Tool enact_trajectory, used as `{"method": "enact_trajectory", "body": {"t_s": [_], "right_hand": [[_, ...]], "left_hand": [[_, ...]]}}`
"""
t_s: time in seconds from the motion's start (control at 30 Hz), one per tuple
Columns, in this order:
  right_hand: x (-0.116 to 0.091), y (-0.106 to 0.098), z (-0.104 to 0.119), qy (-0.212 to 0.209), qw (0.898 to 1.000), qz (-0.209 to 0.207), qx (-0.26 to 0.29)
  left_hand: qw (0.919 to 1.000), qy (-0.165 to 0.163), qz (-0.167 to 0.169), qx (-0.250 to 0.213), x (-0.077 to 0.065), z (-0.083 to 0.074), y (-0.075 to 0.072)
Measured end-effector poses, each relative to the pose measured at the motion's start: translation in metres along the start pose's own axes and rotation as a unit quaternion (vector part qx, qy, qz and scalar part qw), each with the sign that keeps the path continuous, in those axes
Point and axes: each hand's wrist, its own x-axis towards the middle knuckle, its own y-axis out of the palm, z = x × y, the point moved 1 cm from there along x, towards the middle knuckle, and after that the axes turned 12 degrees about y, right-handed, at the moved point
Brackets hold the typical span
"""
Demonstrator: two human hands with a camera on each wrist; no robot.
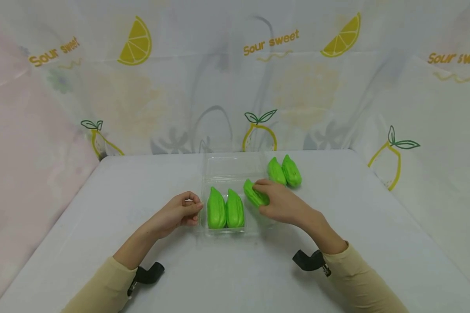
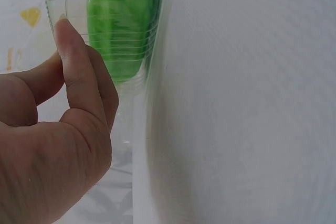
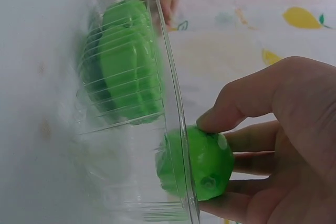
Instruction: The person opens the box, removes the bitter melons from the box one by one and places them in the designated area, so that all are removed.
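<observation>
A clear plastic clamshell box (image 1: 224, 230) lies opened on the table, with two green ridged gourds side by side in its left part, the left gourd (image 1: 216, 208) and the one beside it (image 1: 235, 209). My left hand (image 1: 182, 209) pinches the box's left rim (image 2: 52, 9) between thumb and fingers. Over the right part of the box, my right hand (image 1: 282, 201) grips a third green gourd (image 3: 202, 163), thumb on one side and fingers on the other. That gourd is tilted, its pointed end toward the back, and overlaps the box rim in the right wrist view.
Two more green gourds, one nearer the box (image 1: 276, 171) and one to its right (image 1: 291, 171), lie behind my right hand. The box's transparent lid (image 1: 235, 166) is folded back toward the lemon-printed cloth (image 1: 180, 87) behind the white table (image 1: 141, 182).
</observation>
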Motion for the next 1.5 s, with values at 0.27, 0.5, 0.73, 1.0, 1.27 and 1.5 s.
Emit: {"method": "enact_trajectory", "body": {"t_s": [0.27,0.5,0.73,1.0,1.27,1.5], "right_hand": [[0.002,-0.006,-0.006,0.001,1.000,-0.019,0.002],[0.006,-0.013,-0.015,0.006,0.998,-0.043,0.036],[0.011,-0.020,-0.028,0.001,0.991,-0.122,0.046],[0.013,-0.029,-0.041,0.011,0.985,-0.157,0.073],[0.019,-0.030,-0.057,0.025,0.977,-0.196,0.085],[0.023,-0.027,-0.072,0.033,0.968,-0.230,0.098]], "left_hand": [[1.0000,0.001,0.001,0.000,0.001,0.001,0.000],[1.0000,0.004,-0.001,-0.001,0.001,0.001,-0.001],[1.0000,0.003,0.002,-0.004,0.000,0.001,0.000],[1.0000,0.000,0.000,-0.001,0.000,-0.001,0.000],[1.0000,0.001,0.001,0.000,0.001,0.000,-0.001],[1.0000,0.003,0.003,0.000,0.001,0.002,-0.002]]}}
